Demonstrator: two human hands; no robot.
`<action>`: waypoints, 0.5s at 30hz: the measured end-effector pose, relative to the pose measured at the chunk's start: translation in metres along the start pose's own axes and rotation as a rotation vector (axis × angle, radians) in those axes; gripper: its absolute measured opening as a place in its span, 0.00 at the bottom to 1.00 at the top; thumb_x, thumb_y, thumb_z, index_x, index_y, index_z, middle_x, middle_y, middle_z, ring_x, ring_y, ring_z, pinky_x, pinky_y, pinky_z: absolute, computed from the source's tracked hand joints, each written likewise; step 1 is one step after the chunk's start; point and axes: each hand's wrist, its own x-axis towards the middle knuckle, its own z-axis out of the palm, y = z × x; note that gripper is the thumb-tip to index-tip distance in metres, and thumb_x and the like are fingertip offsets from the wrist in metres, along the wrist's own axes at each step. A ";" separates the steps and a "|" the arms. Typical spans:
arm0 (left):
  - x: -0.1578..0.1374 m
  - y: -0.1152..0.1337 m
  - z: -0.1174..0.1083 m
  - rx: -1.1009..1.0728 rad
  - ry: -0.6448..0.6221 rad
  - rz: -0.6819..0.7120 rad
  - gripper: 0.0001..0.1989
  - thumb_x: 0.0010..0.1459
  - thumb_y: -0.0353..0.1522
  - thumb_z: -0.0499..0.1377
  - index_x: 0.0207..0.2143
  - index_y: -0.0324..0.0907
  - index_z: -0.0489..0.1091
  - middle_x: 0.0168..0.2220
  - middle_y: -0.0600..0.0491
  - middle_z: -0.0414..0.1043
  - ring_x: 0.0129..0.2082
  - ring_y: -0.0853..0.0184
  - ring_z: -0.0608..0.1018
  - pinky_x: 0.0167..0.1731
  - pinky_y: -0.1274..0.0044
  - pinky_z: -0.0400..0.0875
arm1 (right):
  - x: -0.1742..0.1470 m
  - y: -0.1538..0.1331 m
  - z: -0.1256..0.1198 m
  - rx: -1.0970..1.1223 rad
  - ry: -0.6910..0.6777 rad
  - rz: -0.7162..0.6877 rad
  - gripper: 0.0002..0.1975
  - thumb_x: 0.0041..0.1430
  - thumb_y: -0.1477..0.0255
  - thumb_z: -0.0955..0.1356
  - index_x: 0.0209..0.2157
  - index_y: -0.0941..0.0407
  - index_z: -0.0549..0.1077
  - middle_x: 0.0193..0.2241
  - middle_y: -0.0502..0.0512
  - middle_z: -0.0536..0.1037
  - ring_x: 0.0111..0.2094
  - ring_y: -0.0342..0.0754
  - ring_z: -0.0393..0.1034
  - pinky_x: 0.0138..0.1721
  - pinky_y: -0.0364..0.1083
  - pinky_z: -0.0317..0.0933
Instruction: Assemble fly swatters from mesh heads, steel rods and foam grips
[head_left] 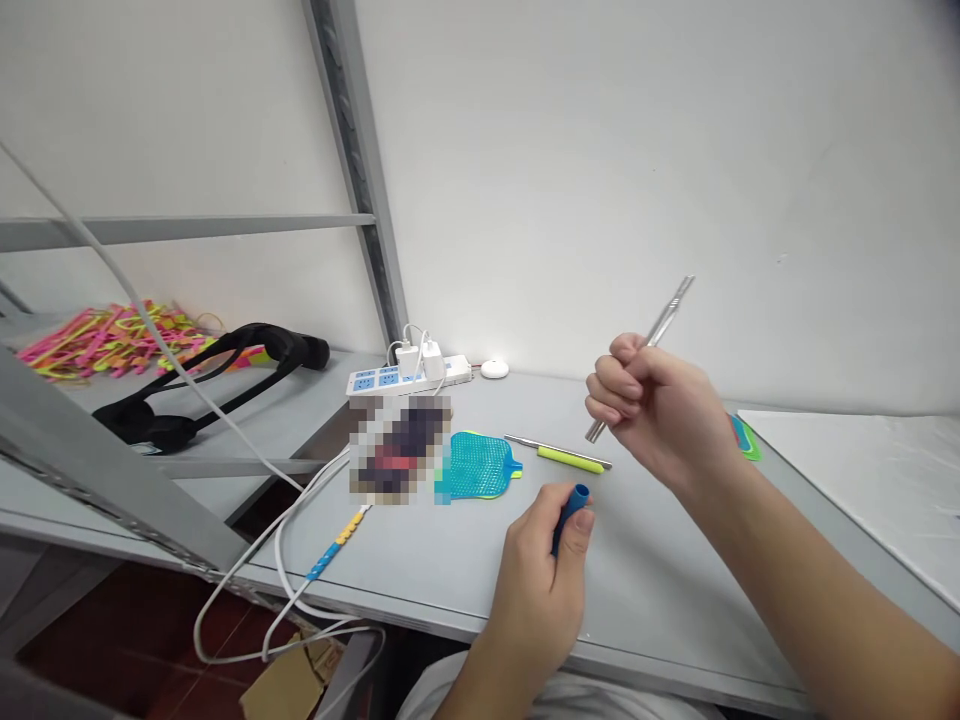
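Observation:
My left hand (541, 575) is closed round a hollow blue handle sleeve (580, 495), its open end facing up. Higher and to the right, my right hand (637, 400) grips a shiny metal rod (670, 312) slantwise, with both ends sticking out of the fist. The rod and the sleeve are apart. Beyond my left hand lie fly swatter heads (480, 465), a blue one on top with a yellow-green edge under it. Beside them rest a yellow-green handle sleeve (570, 460) and another thin metal rod (525, 441). Behind my right forearm, more coloured swatter heads (745, 438) show in part.
A power strip (454, 372) with white plugs and a round white case (494, 369) stand by the wall. White cables (281, 545) hang over the table's front edge at left. A black headset-like frame (262, 350) and a colourful pile (120, 340) lie on the left shelf.

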 end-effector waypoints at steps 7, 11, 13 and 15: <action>-0.004 0.006 -0.002 0.017 0.032 0.044 0.13 0.69 0.39 0.49 0.37 0.45 0.68 0.26 0.56 0.64 0.34 0.66 0.70 0.31 0.78 0.59 | -0.047 -0.017 0.018 0.655 -0.111 0.117 0.09 0.43 0.82 0.60 0.25 0.53 0.61 0.15 0.43 0.56 0.18 0.40 0.45 0.21 0.42 0.49; -0.005 0.005 -0.002 0.010 0.021 0.023 0.12 0.69 0.40 0.49 0.39 0.46 0.70 0.25 0.57 0.62 0.35 0.66 0.70 0.32 0.79 0.60 | -0.047 -0.002 0.014 0.660 -0.171 0.134 0.09 0.46 0.82 0.60 0.25 0.53 0.63 0.15 0.43 0.58 0.18 0.40 0.49 0.22 0.43 0.50; -0.005 0.007 -0.003 -0.014 0.013 0.007 0.12 0.69 0.40 0.49 0.42 0.46 0.70 0.26 0.57 0.63 0.33 0.67 0.68 0.34 0.78 0.61 | -0.050 0.004 0.011 0.605 -0.237 0.148 0.09 0.48 0.81 0.60 0.26 0.53 0.65 0.16 0.44 0.61 0.19 0.41 0.56 0.25 0.44 0.53; -0.004 0.008 -0.005 -0.044 0.006 -0.009 0.13 0.69 0.40 0.49 0.45 0.45 0.70 0.29 0.57 0.66 0.31 0.68 0.67 0.35 0.78 0.62 | -0.052 0.008 0.009 0.491 -0.311 0.152 0.08 0.52 0.80 0.63 0.30 0.54 0.70 0.22 0.48 0.69 0.26 0.43 0.65 0.30 0.45 0.57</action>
